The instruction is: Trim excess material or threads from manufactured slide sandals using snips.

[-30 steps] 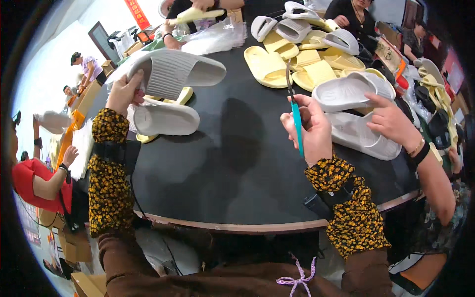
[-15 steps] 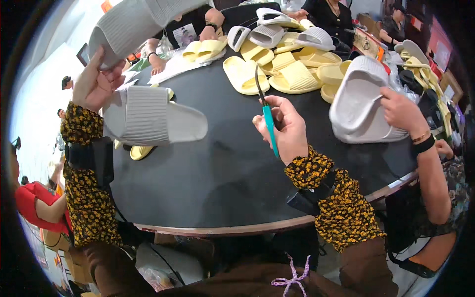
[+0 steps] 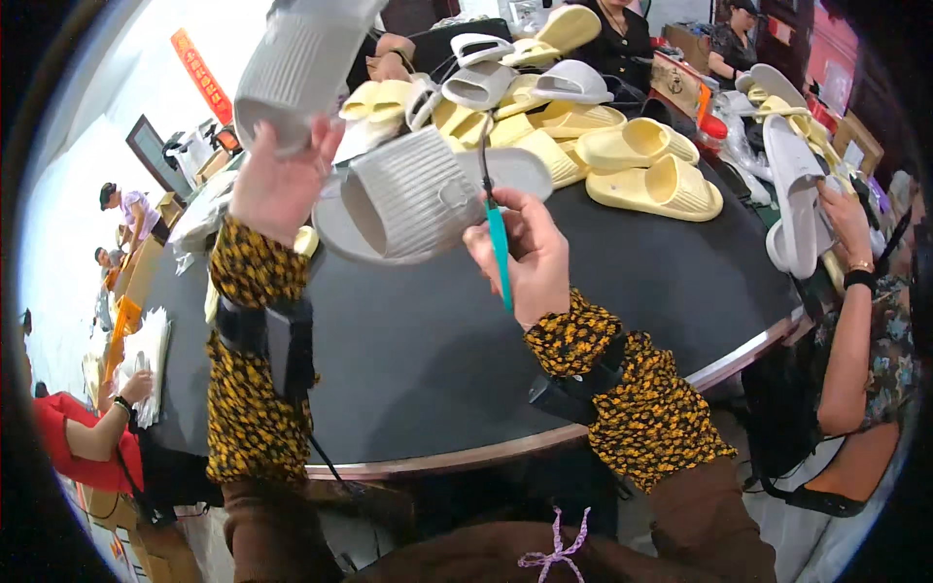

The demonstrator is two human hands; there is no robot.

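Note:
My left hand [image 3: 282,185] is raised at the upper left, palm showing, its fingers at a pair of grey slide slippers. One ribbed grey slipper [image 3: 296,73] stands up above the fingers, slightly blurred. Beside the palm, the other grey slipper [image 3: 408,194] hangs over the table, its wide ribbed band facing me. My right hand [image 3: 530,257] is closed round a teal-handled tool [image 3: 500,243] with a slim, dark, curved tip pointing up. That tip overlaps the second slipper's sole in view; whether it touches cannot be told.
A heap of yellow slippers [image 3: 637,146] and grey ones lies at the table's [image 3: 437,369] far side. At the right, another person's hand [image 3: 846,219] holds a light grey slipper [image 3: 797,194]. Further people sit across and at the left, near white sheets [image 3: 146,364].
My left hand and the grey slippers have moved right, bringing the second slipper close to the tool. The view has shifted. At the right, the other person's slipper has been turned edge-on.

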